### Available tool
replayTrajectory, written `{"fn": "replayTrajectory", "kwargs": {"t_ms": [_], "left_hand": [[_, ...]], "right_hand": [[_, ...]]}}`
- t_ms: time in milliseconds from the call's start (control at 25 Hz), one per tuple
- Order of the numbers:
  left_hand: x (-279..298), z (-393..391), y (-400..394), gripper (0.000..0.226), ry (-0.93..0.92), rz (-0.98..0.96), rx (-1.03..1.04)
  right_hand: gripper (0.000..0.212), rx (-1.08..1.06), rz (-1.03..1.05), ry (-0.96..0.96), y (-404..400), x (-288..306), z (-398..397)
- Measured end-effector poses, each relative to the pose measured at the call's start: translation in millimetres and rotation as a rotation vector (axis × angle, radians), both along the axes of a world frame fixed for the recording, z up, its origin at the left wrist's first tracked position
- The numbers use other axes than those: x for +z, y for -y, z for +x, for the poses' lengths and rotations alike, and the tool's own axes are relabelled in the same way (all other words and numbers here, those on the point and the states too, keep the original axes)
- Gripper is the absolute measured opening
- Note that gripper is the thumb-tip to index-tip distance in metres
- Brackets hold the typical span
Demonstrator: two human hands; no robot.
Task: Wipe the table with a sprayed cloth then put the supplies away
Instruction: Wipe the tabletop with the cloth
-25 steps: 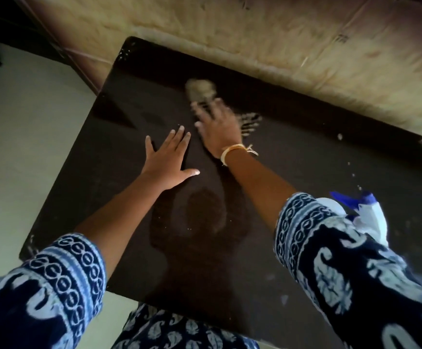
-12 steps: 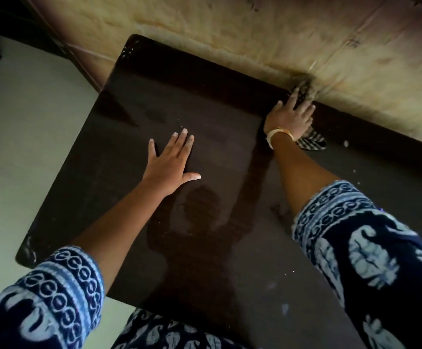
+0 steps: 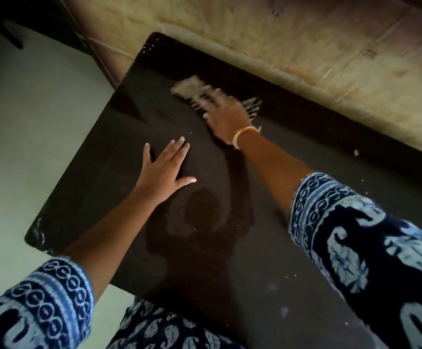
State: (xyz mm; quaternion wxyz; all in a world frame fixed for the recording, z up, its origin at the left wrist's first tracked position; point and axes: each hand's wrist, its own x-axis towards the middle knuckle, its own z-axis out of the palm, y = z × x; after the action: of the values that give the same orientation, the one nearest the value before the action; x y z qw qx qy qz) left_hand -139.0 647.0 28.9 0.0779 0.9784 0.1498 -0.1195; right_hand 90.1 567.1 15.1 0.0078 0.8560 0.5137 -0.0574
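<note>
A: Logging from my remote seat. The right hand (image 3: 226,114) is pressing the cloth (image 3: 192,89) flat on the table (image 3: 267,285), toward the far edge by the wall (image 3: 305,46). Motion blur is smearing it; the fingers are looking fairly straight over the fabric, so I'm reading a flat press, not a clench, though I can't be sure.

B: And the left?

A: The left hand (image 3: 164,170) is lying released, fingers spread, palm down on the table, nearer the person than the cloth. I'm judging it's bracing the reach across.

B: Containers?

A: I'm seeing none with contents. No spray bottle is showing, so I can't say where it stands. Pale specks are dotting the table's right side, away from the cloth. I'm judging the wiping is midway; the putting away is not yet started.
</note>
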Motion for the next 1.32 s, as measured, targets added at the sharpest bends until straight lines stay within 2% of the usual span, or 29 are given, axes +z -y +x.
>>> {"fn": "replayTrajectory", "kwargs": {"t_ms": [40,120,160,240,320,520,600,720,800,1080,1320], "left_hand": [[0,-7,-3,0.088,-0.005,0.004,0.013],[2,-23,-9,0.089,-0.011,0.006,0.043],[3,-30,-12,0.089,-0.010,0.011,0.056],[4,-45,-14,0.088,-0.004,0.023,0.073],[5,-56,-16,0.088,-0.004,0.023,0.094],[7,-87,-21,0.089,-0.025,0.012,0.146],[8,-103,-22,0.090,-0.036,0.007,0.160],[15,-136,-25,0.089,-0.051,0.006,0.169],[15,-160,-25,0.089,-0.042,0.012,0.152],[10,-264,-16,0.086,0.011,-0.007,0.122],[5,-340,-7,0.089,-0.026,-0.008,0.104]], "right_hand": [[0.054,-0.198,0.029,0.016,10,-3,18],[0.055,-0.609,0.101,-0.074,33,-4,42],[0.055,-0.751,0.126,-0.125,38,-3,47],[0.056,-0.851,0.117,-0.157,30,-2,40],[0.056,-0.736,0.118,-0.131,6,-1,20],[0.054,-0.051,0.034,-0.064,-53,1,-66],[0.052,0.161,0.000,-0.055,-52,-2,-100],[0.051,0.331,-0.014,-0.041,-22,-4,-143],[0.051,0.352,-0.009,-0.046,0,-6,-170],[0.051,0.208,0.015,-0.079,52,-3,-282],[0.061,0.150,0.021,-0.142,63,0,-375]]}}
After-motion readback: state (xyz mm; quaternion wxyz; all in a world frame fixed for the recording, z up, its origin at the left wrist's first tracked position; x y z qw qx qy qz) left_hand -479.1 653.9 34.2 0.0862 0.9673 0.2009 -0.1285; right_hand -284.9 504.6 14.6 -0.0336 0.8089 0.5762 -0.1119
